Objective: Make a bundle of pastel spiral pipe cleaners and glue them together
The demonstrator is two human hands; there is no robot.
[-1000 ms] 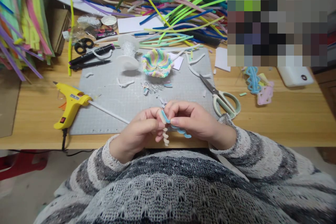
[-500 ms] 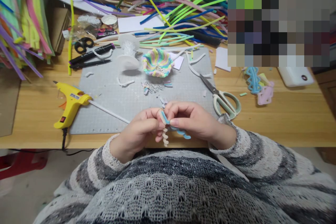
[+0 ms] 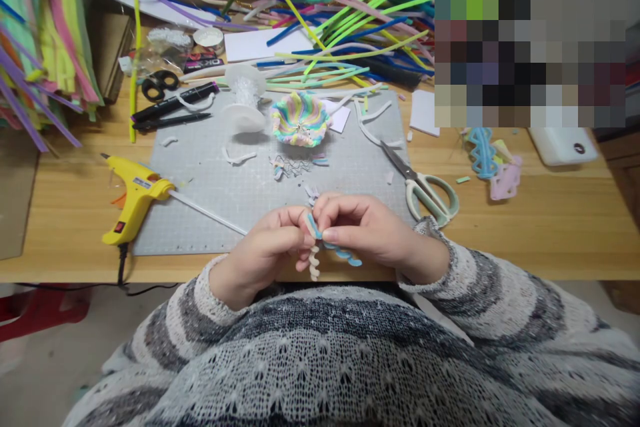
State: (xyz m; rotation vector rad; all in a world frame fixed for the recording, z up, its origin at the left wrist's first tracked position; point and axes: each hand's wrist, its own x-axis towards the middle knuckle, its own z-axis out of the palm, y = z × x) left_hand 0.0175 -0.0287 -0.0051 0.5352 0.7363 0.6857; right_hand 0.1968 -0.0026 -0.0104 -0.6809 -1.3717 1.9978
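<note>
My left hand (image 3: 280,237) pinches a cream pipe cleaner (image 3: 314,263) whose lower end hangs in a zigzag curl. Between thumb and forefinger, my right hand (image 3: 363,227) grips a light blue pipe cleaner (image 3: 347,255), also wavy at its free end. The blue and cream strips lie side by side where the two hands meet, over the mat's front edge. Just beyond the fingers is a small pale lilac piece (image 3: 312,195). Farther up the mat sits a ruffled pastel-striped pipe-cleaner piece (image 3: 301,121).
A yellow glue gun (image 3: 135,200) rests left on the grey cutting mat (image 3: 200,177). Scissors (image 3: 425,190) lie to the right, near a white device (image 3: 563,145). A clear spool (image 3: 244,100), black markers (image 3: 173,105) and many loose pipe cleaners (image 3: 350,10) are behind.
Almost nothing differs. The fingers and the curled pipe-cleaner ends have shifted very slightly; both hands keep their hold.
</note>
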